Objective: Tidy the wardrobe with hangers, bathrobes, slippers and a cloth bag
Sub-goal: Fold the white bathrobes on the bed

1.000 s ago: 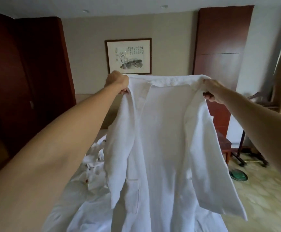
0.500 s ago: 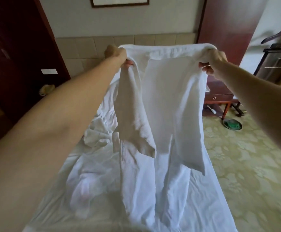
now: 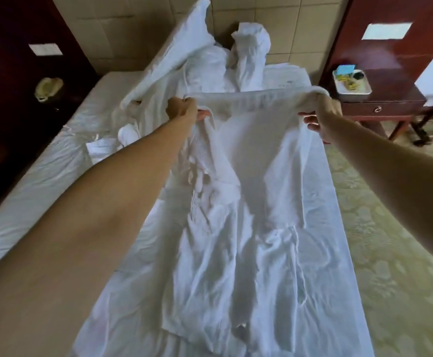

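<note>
A white bathrobe (image 3: 251, 191) lies stretched lengthwise down the bed (image 3: 42, 171), its collar end held up and its lower part resting crumpled on the sheet. My left hand (image 3: 181, 109) grips the collar edge at the left shoulder. My right hand (image 3: 321, 114) grips the collar edge at the right shoulder. The collar band runs taut between the two hands. More white cloth, possibly a second bathrobe (image 3: 184, 65), is heaped toward the head of the bed. No hangers, slippers or cloth bag are in view.
A dark wooden nightstand (image 3: 383, 106) with a white tray (image 3: 352, 83) of small items stands right of the bed. Dark wood panels flank the tiled headboard wall. A pale object (image 3: 47, 87) lies at the left. Patterned floor (image 3: 395, 253) runs along the bed's right side.
Both hands have lowered the bathrobe from hanging in the air down onto the bed, and my view has tilted down from the wall to the mattress.
</note>
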A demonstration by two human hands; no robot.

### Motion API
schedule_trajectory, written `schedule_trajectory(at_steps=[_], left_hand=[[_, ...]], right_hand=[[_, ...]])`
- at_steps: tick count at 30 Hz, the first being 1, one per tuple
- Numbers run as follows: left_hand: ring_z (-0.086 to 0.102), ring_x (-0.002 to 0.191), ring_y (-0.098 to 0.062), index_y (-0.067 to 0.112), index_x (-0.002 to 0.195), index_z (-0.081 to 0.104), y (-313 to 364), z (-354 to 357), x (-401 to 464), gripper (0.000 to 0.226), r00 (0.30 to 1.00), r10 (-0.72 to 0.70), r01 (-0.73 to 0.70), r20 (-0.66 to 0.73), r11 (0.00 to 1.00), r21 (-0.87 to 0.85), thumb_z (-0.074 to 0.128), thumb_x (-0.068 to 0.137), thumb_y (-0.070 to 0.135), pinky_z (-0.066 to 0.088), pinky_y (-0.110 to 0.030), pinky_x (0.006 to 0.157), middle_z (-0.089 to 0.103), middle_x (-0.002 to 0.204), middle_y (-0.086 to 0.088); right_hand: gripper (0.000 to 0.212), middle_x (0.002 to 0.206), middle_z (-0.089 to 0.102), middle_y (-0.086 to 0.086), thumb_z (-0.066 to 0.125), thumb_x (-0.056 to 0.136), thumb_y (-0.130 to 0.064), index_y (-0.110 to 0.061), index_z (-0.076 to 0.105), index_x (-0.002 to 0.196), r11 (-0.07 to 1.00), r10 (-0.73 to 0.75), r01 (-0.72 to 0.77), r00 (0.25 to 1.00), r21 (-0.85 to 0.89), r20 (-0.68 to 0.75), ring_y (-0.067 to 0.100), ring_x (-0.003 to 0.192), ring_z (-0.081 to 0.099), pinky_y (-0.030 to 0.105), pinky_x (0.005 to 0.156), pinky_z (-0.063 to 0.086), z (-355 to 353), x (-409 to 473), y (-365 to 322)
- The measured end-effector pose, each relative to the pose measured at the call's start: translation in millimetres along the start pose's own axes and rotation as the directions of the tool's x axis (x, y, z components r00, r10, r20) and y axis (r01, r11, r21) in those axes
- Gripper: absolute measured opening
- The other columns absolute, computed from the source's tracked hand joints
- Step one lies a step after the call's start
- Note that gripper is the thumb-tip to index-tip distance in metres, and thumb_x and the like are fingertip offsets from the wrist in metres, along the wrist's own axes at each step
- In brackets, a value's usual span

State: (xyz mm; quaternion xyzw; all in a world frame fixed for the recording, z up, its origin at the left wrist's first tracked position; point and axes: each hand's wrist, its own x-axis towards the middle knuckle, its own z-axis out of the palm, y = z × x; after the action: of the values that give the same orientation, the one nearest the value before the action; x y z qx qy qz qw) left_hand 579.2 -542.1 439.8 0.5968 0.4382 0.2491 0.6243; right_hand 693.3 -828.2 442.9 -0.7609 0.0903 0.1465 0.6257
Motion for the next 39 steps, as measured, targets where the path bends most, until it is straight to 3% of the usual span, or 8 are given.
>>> schedule_trajectory(at_steps=[3, 6, 13, 19, 23, 25, 33, 39], left_hand=[[0.076, 0.074, -0.037, -0.009, 0.117, 0.051, -30, 10, 23, 0.021, 0.998, -0.041, 0.040, 0.039, 0.999, 0.029, 0.052, 0.099, 0.002, 0.064, -0.040, 0.073, 0.069, 0.089, -0.019], [0.076, 0.072, -0.034, -0.010, 0.118, 0.056, -62, 6, 34, 0.023, 0.996, -0.070, 0.069, 0.058, 0.997, 0.018, 0.051, 0.097, -0.002, 0.063, -0.031, 0.063, 0.069, 0.100, -0.023], [0.076, 0.074, -0.033, 0.002, 0.082, 0.060, -161, -47, -1, 0.022, 0.980, -0.186, 0.186, 0.066, 0.983, 0.006, 0.041, 0.090, -0.005, 0.063, -0.039, 0.077, 0.072, 0.098, -0.024], [0.075, 0.063, -0.019, -0.008, 0.103, 0.066, -271, -115, -73, 0.029, 0.957, -0.286, 0.283, 0.046, 0.958, 0.048, 0.040, 0.090, -0.007, 0.062, -0.026, 0.066, 0.073, 0.081, -0.011], [0.077, 0.075, -0.028, 0.008, 0.080, 0.071, -353, -164, -127, 0.032, 0.952, -0.300, 0.289, 0.066, 0.947, 0.138, 0.043, 0.085, -0.007, 0.063, -0.034, 0.071, 0.071, 0.058, 0.006], [0.077, 0.077, -0.029, 0.017, 0.067, 0.069, -403, -193, -153, 0.033, 0.933, -0.343, 0.318, 0.105, 0.927, 0.201, 0.045, 0.079, -0.001, 0.063, -0.044, 0.076, 0.073, 0.062, 0.001], [0.077, 0.074, -0.020, 0.016, 0.074, 0.070, -550, -265, -197, 0.030, 0.854, -0.504, 0.385, 0.128, 0.779, 0.495, 0.044, 0.082, 0.002, 0.064, -0.040, 0.071, 0.076, 0.068, 0.000], [0.076, 0.079, -0.022, 0.021, 0.077, 0.069, -585, -280, -177, 0.021, 0.814, -0.521, 0.307, 0.257, 0.760, 0.572, 0.051, 0.082, 0.012, 0.062, -0.038, 0.068, 0.076, 0.077, -0.002]], right_hand=[[0.025, 0.077, 0.074, 0.004, 0.046, 0.094, -0.034, -0.018, 0.061, 0.107, 0.999, 0.051, -0.051, 0.999, 0.011, 0.009, 0.014, 0.056, 0.060, 0.024, 0.060, 0.045, 22, 42, 27], [0.025, 0.078, 0.073, 0.004, 0.045, 0.094, -0.030, -0.019, 0.063, 0.107, 0.997, 0.072, -0.072, 0.997, 0.010, 0.007, 0.014, 0.057, 0.060, 0.024, 0.059, 0.046, 34, 59, 54], [0.022, 0.069, 0.069, 0.003, 0.045, 0.089, -0.019, -0.020, 0.067, 0.084, 0.980, 0.190, -0.191, 0.982, 0.063, 0.021, 0.017, 0.052, 0.054, 0.028, 0.053, 0.040, 38, 10, 142], [0.025, 0.056, 0.066, 0.000, 0.044, 0.077, -0.005, -0.016, 0.067, 0.072, 0.941, 0.318, -0.311, 0.947, 0.134, -0.037, 0.017, 0.048, 0.049, 0.022, 0.049, 0.036, 22, -85, 247], [0.027, 0.060, 0.067, 0.005, 0.039, 0.076, 0.000, -0.011, 0.063, 0.074, 0.890, 0.420, -0.375, 0.897, 0.260, -0.141, 0.020, 0.050, 0.047, 0.024, 0.048, 0.034, 3, -161, 340], [0.027, 0.063, 0.068, 0.005, 0.038, 0.077, -0.001, -0.011, 0.063, 0.079, 0.855, 0.493, -0.432, 0.850, 0.288, -0.188, 0.022, 0.053, 0.047, 0.025, 0.048, 0.036, -6, -198, 391], [0.036, 0.080, 0.065, 0.001, 0.029, 0.093, -0.003, -0.017, 0.061, 0.087, 0.691, 0.714, -0.614, 0.663, 0.381, -0.226, 0.019, 0.065, 0.052, 0.026, 0.059, 0.039, -6, -272, 553], [0.031, 0.086, 0.063, 0.002, 0.032, 0.091, -0.001, -0.017, 0.058, 0.088, 0.677, 0.723, -0.644, 0.672, 0.356, -0.158, 0.011, 0.055, 0.064, 0.027, 0.063, 0.043, 2, -266, 603]])
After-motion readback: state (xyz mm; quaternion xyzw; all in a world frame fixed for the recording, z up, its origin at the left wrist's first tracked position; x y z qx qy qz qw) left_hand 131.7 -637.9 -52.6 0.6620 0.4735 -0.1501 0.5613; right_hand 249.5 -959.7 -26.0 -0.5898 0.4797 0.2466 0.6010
